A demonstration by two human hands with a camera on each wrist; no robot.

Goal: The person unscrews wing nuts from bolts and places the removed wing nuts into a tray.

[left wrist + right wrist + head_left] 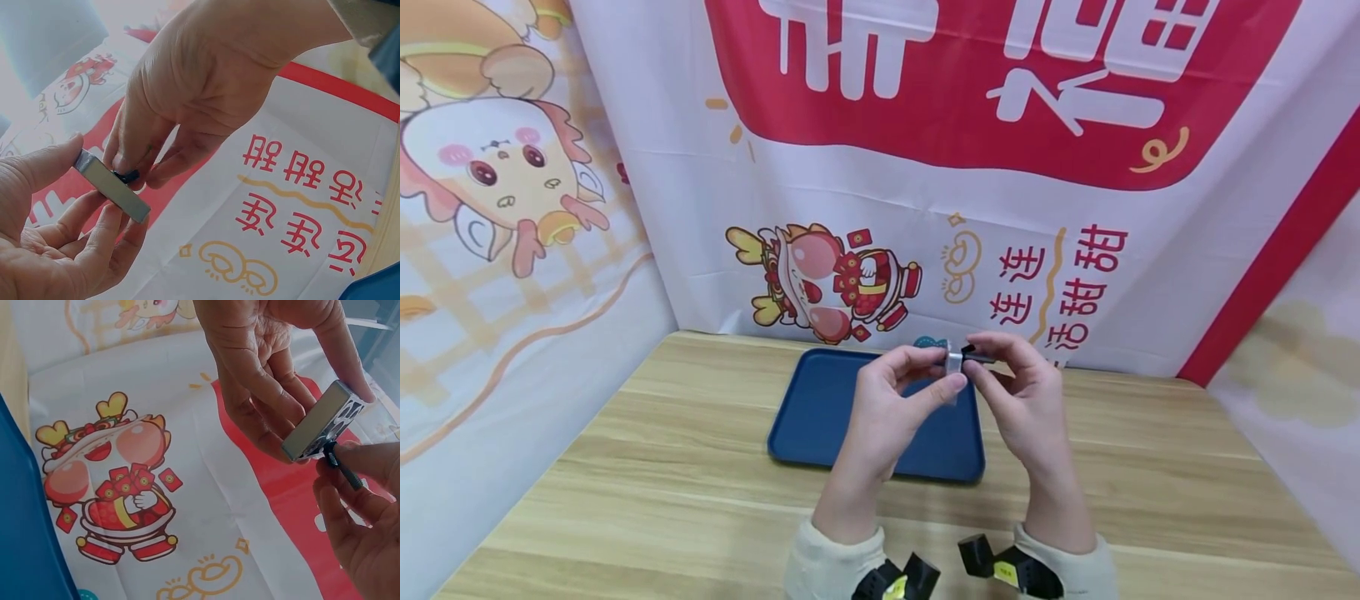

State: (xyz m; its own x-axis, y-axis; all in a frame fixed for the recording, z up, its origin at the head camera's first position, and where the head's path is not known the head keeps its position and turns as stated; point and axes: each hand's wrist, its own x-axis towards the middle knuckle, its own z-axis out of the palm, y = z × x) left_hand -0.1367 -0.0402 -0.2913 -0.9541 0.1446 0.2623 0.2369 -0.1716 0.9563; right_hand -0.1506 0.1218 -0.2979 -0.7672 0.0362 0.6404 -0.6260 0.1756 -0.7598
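Observation:
Over the tray, my left hand [886,412] pinches a small silvery rectangular block [320,422] between thumb and fingers. The right wrist view shows holes in one face of the block. My right hand [1028,404] grips a thin black screw-like piece [345,470] between thumb and fingertips, one end right at the holed face. In the left wrist view, only a short dark bit of this piece [127,177] shows beside the block; the right fingers hide the rest. Both hands are raised close together, palms facing each other.
Beneath the hands lies a blue rectangular tray [805,417] on a wood-grain table [647,467]. A printed white and red cloth [850,183] hangs behind the table, with more printed cloth [512,333] at the left side. A small teal shape [929,342] shows behind the fingers.

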